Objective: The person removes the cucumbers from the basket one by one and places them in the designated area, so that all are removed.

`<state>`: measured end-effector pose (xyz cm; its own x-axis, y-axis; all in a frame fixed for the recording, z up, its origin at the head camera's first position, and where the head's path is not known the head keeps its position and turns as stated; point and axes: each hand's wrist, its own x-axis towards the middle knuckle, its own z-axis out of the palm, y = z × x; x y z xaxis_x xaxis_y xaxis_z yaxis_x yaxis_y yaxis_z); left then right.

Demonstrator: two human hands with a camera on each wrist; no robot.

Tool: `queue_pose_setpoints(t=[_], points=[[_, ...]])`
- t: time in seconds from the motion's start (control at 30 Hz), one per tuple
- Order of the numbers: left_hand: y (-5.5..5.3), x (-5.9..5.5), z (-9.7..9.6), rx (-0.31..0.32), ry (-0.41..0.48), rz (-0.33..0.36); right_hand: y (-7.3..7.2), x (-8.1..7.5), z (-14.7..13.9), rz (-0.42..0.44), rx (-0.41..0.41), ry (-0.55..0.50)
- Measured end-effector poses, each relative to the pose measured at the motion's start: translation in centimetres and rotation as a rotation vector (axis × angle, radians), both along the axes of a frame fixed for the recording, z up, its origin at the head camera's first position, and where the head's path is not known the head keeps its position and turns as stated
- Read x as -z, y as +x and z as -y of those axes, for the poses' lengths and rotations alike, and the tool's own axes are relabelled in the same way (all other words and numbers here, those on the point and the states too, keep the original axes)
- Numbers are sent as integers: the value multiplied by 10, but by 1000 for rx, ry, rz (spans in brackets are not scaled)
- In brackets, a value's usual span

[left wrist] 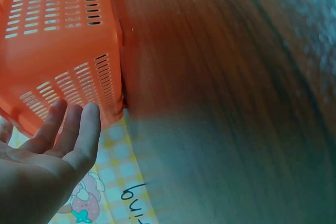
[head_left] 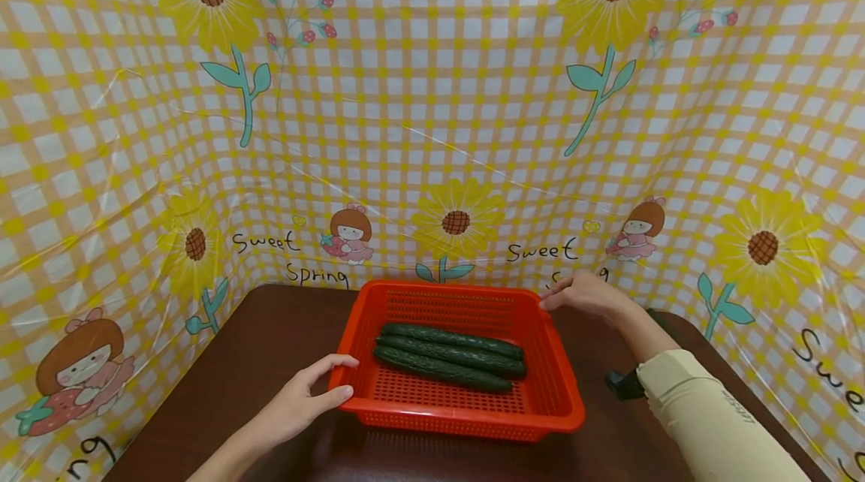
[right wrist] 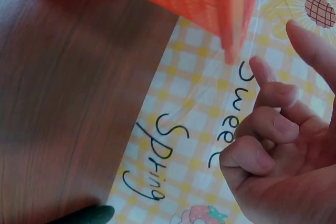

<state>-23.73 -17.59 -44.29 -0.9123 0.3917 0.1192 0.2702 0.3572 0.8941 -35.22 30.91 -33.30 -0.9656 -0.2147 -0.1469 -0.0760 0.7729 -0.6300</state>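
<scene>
Three dark green cucumbers [head_left: 442, 354] lie side by side in a red plastic basket [head_left: 466, 422] with slotted walls. At the basket's left rim is my left hand [head_left: 307, 392], its thumb and index finger reaching over the rim near the front corner. In the left wrist view, the other fingers [left wrist: 86, 135] of this hand extend loosely in front of the outer side wall. My right hand [head_left: 588, 296] is by the far right corner. A gap separates it from the basket corner [right wrist: 231, 51] in the right wrist view, its fingers loosely curled around nothing.
The basket stands on a dark brown wooden table [head_left: 223, 369]. Checked cloth [head_left: 432, 129] with sunflowers surrounds the table at the back and sides. A dark green rounded tip [right wrist: 97, 214] shows beside the right hand. A black object [head_left: 625, 384] is by the right forearm.
</scene>
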Motion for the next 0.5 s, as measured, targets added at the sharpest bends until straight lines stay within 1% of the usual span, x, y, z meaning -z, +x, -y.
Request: queue_pose_setpoints(t=[0.1,0.23,0.27,0.37,0.5], points=[[0,0,1,-9,-5,2,-7,-2,10,21,-15,-9],[0,1,1,-21,-12,12,-18,0,23,78,-43,-80],[0,1,1,-20,-14,14,-21,1,26,101,-52,-108],[0,1,1,-13,-22,12,-26,3,35,131,-76,-149],[0,0,0,-13,-26,11,-31,5,45,138,-64,-143]])
